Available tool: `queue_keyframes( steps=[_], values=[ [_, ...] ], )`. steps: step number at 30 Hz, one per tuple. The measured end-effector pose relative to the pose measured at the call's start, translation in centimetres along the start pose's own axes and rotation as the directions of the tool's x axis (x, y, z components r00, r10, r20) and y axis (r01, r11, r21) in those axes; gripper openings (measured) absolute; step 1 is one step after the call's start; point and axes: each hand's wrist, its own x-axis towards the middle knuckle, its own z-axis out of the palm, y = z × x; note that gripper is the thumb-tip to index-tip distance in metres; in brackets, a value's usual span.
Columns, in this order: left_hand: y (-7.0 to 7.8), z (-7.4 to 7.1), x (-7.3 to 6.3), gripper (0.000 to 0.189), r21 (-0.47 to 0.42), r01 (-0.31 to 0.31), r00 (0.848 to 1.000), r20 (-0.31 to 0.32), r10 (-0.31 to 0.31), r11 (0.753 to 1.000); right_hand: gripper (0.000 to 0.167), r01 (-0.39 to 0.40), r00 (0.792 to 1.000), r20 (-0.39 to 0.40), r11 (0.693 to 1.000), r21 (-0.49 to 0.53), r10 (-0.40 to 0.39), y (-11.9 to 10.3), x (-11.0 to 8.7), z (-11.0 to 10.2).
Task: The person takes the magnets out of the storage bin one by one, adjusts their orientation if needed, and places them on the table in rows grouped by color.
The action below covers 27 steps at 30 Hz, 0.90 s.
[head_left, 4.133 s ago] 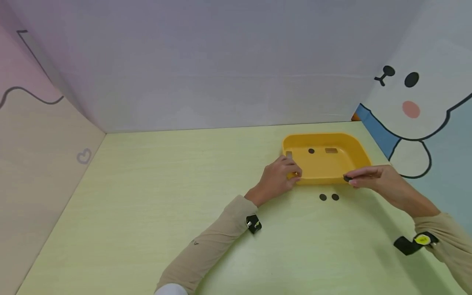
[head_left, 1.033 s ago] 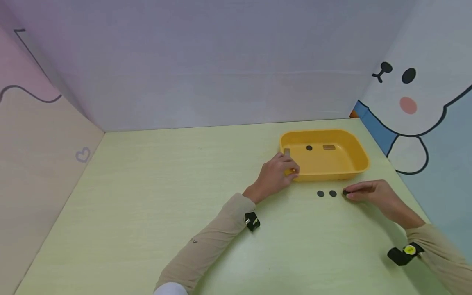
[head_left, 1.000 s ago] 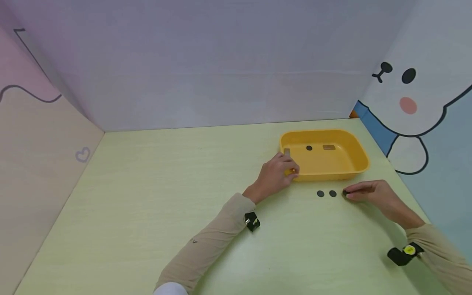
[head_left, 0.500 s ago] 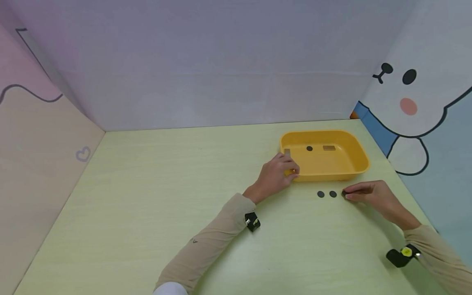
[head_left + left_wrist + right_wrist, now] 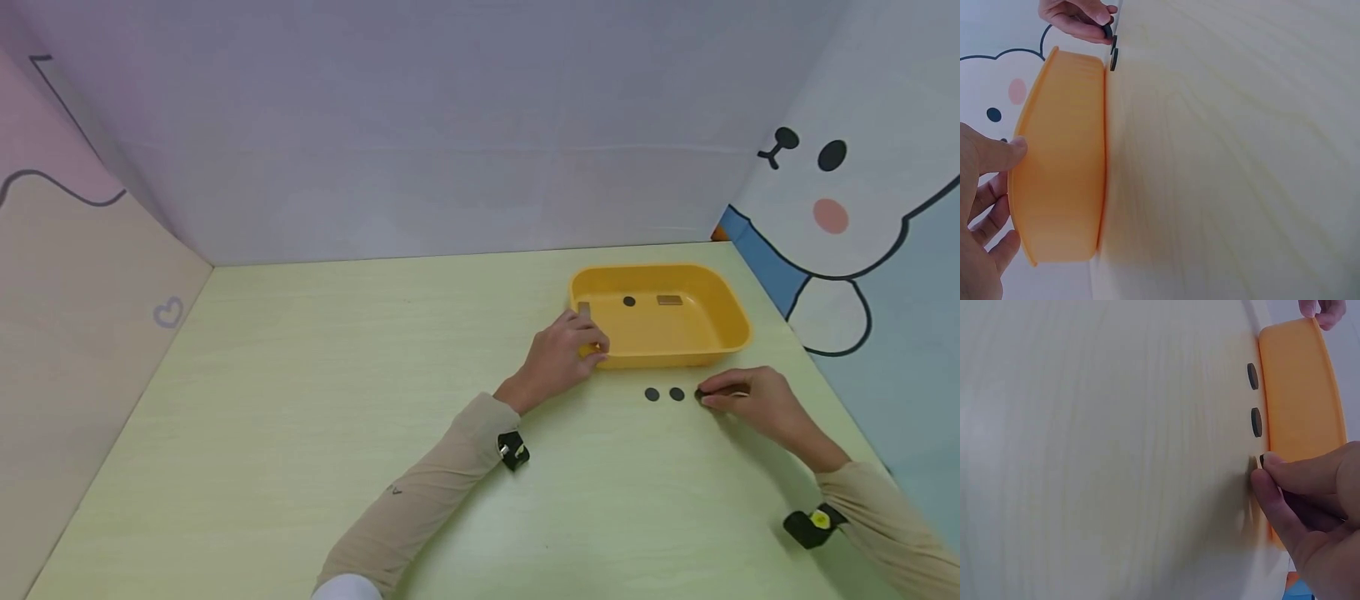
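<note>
Our right hand (image 5: 761, 404) pinches a small, flat, dark round disc (image 5: 1262, 460) between thumb and fingertip, low over the pale yellow-green wood-grain table (image 5: 337, 375); whether the disc touches the surface we cannot tell. Beside it, two matching dark discs, the nearer one (image 5: 677, 394) and the farther one (image 5: 652, 394), lie flat with a small gap between them, lined up just in front of a yellow plastic tray (image 5: 660, 337) with rounded corners.

With our left hand (image 5: 557, 360) we grip the tray's rim at its near left corner, thumb on the outer side. Inside the tray, a fourth dark disc (image 5: 629, 301) lies toward the far wall, a flat brown rectangular piece (image 5: 670, 300) is to its right, and a second brown rectangular piece (image 5: 584, 309) shows at the left end, just beside our left hand.
</note>
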Motion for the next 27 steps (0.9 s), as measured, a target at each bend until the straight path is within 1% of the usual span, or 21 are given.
queue_keyframes(
  steps=[7, 12, 17, 23, 27],
  values=[
    [0.0, 0.03, -0.04, 0.005, -0.003, -0.001, 1.0, -0.005, 0.001, 1.0, 0.012, 0.061, 0.998, -0.024, 0.997, -0.047, -0.062, -0.29, 0.18, 0.27],
    [0.01, 0.03, -0.02, 0.006, -0.009, 0.003, 1.0, -0.002, -0.003, 1.0, 0.011, 0.065, 0.997, -0.032, 0.993, -0.096, -0.069, -0.72, 0.28, 0.43],
    [0.01, -0.01, 0.01, 0.005, -0.009, 0.006, 1.0, 0.001, -0.006, 1.0, 0.011, 0.072, 0.996, -0.037, 0.991, -0.116, -0.076, -0.96, 0.26, 0.48],
    [-0.02, -0.03, -0.02, 0.005, -0.007, 0.008, 1.0, 0.006, -0.008, 1.0, 0.012, 0.112, 0.99, -0.067, 0.983, -0.144, -0.123, -0.65, 0.06, 0.56],
    [-0.03, -0.03, -0.05, 0.005, -0.006, 0.01, 1.0, 0.009, -0.01, 1.0, 0.013, 0.147, 0.982, -0.092, 0.977, -0.157, -0.163, -0.42, -0.06, 0.71]
  ],
)
